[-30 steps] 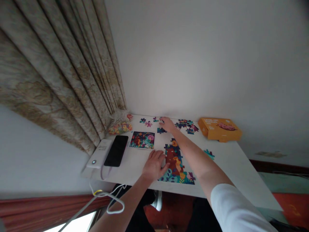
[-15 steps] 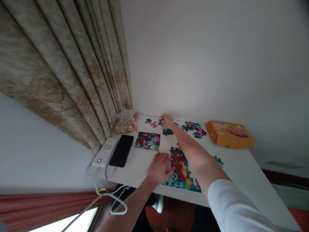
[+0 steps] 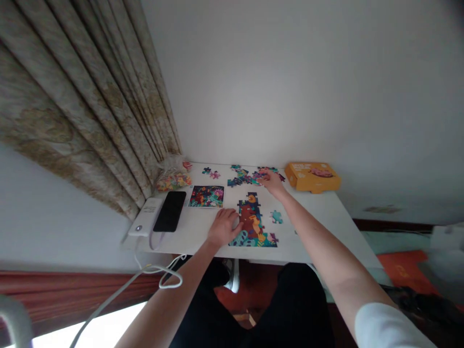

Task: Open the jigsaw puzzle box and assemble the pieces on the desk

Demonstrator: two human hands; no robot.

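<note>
While the right forearm [image 3: 326,253] extends diagonally from the lower right, the right hand [image 3: 271,181] bends its fingers over loose puzzle pieces [image 3: 235,181] near the centre of the frame; whether it grips one cannot be told. The left hand [image 3: 222,229] rests palm down, thumb apart from the fingers, at the left edge of the partly assembled puzzle [image 3: 250,220], just below centre. A plain wall [image 3: 261,82] fills the upper frame, a patterned curtain [image 3: 90,96] the upper left. On the white table [image 3: 199,224] are an orange box [image 3: 313,177], right of centre, and a dark phone [image 3: 170,211], left of centre. Compared with the earlier frame, the right hand sits farther right along the loose puzzle pieces.
</note>
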